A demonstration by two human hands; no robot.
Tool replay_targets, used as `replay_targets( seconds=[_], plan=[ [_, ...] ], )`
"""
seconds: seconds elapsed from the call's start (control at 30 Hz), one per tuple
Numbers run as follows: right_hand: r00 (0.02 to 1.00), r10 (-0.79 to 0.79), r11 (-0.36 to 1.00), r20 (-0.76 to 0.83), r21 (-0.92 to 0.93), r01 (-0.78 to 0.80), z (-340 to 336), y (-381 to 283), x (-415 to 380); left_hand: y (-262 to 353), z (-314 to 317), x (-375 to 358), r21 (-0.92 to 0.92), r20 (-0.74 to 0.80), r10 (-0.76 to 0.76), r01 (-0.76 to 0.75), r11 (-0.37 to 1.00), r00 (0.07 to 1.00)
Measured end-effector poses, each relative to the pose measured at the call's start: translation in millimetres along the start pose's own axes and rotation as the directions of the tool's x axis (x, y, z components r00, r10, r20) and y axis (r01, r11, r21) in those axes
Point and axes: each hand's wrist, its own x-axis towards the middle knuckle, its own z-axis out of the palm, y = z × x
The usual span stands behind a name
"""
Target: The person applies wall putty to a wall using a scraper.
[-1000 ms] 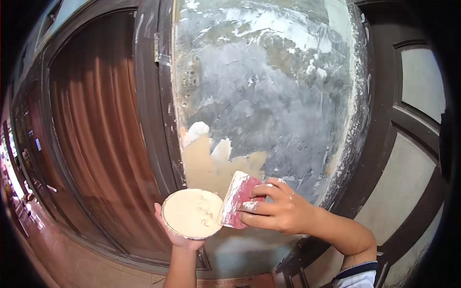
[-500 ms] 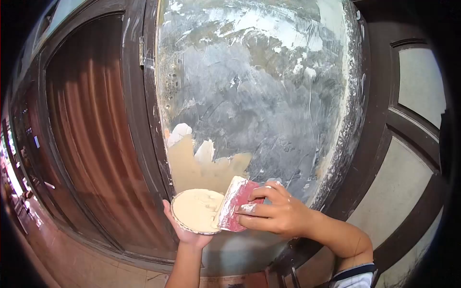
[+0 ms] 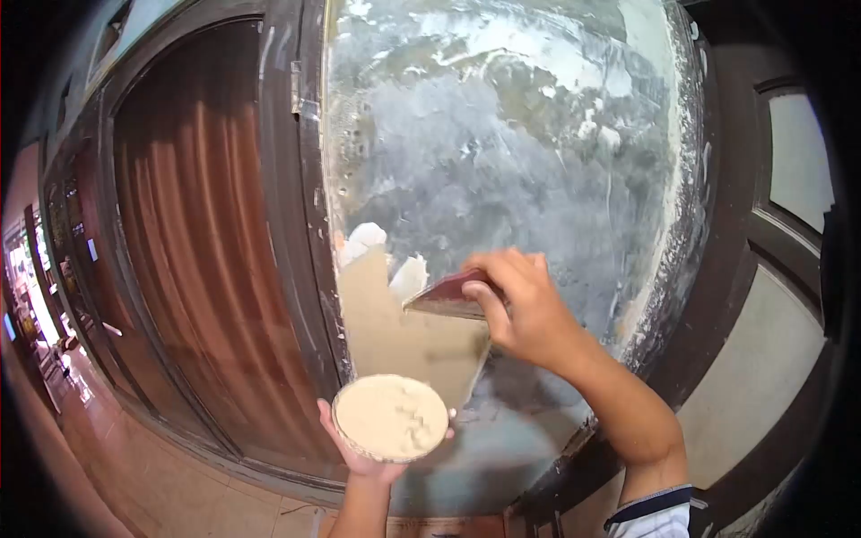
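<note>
My left hand (image 3: 369, 464) holds a round bowl (image 3: 359, 451) from below. Cream-coloured putty (image 3: 386, 414) fills it nearly to the rim, with a few dents on the right side of its surface. In my right hand (image 3: 520, 305) is a dark red putty spreader (image 3: 456, 289), thumb underneath and fingers on top. The spreader's edge is at the wall, by the top of a beige putty patch (image 3: 386, 323); whether it touches cannot be made out. White patches (image 3: 410, 276) sit just left of its tip.
Grey, white-smeared wall (image 3: 502, 179) rises above the patch. A dark wooden frame with a hinge (image 3: 296, 87) and a reddish-brown curtain (image 3: 193, 224) stand at left. At right is a dark door with pale panels (image 3: 753, 368). Floor tiles (image 3: 170, 475) show at lower left.
My right hand has lifted the spreader from the bowl's edge up to the wall and turned it flatter. The bowl sits slightly lower and further right in view. The beige patch shows more fully.
</note>
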Motion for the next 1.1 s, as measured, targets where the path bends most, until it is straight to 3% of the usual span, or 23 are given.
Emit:
replay_targets(
  seconds=[0.03,0.07,0.13,0.27,0.33,0.6,0.73,0.8,0.9,0.93,1.03,1.1],
  plan=[
    [1.0,-0.015,1.0,-0.006,0.005,0.015,5,4,12,0,-4,-7,-0.116,0.036,-0.023,0.027,0.993,0.999],
    [0.999,0.03,0.999,0.022,-0.014,-0.029,11,8,23,2,-8,-11,-0.112,0.041,-0.012,0.017,0.994,0.999],
    [0.996,0.069,0.997,0.055,-0.03,-0.067,26,18,38,4,-15,-20,0.102,-0.027,0.02,-0.017,0.995,0.999],
    [1.0,-0.021,0.992,0.001,-0.126,0.021,61,45,60,13,-25,-29,0.047,-0.12,0.102,-0.097,0.994,0.987],
    [1.0,0.002,0.976,-0.007,-0.218,-0.004,69,45,68,18,-19,-33,0.141,-0.118,0.13,-0.113,0.984,0.984],
    [0.996,-0.073,0.947,-0.047,-0.318,0.055,92,49,75,31,-27,-47,0.05,-0.095,0.187,-0.183,0.982,0.978],
    [0.978,-0.098,0.96,-0.187,-0.276,0.043,88,54,82,37,-33,-45,0.044,-0.07,0.177,-0.175,0.984,0.982],
    [0.992,-0.071,0.961,-0.108,-0.274,0.039,95,48,72,40,-37,-45,0.076,-0.074,0.18,-0.175,0.982,0.981],
    [0.972,-0.236,0.902,-0.014,-0.374,0.214,110,50,61,41,-36,-44,0.158,-0.137,0.202,-0.18,0.971,0.97],
    [0.971,-0.238,0.903,-0.018,-0.372,0.215,108,51,64,42,-37,-44,0.161,-0.135,0.205,-0.182,0.97,0.969],
    [0.963,-0.148,0.924,-0.224,-0.379,0.053,93,58,83,44,-43,-45,0.205,-0.159,0.216,-0.182,0.962,0.963],
    [0.966,-0.123,0.937,-0.229,-0.347,0.038,92,57,84,47,-45,-45,0.138,-0.113,0.199,-0.183,0.973,0.973]
  ],
)
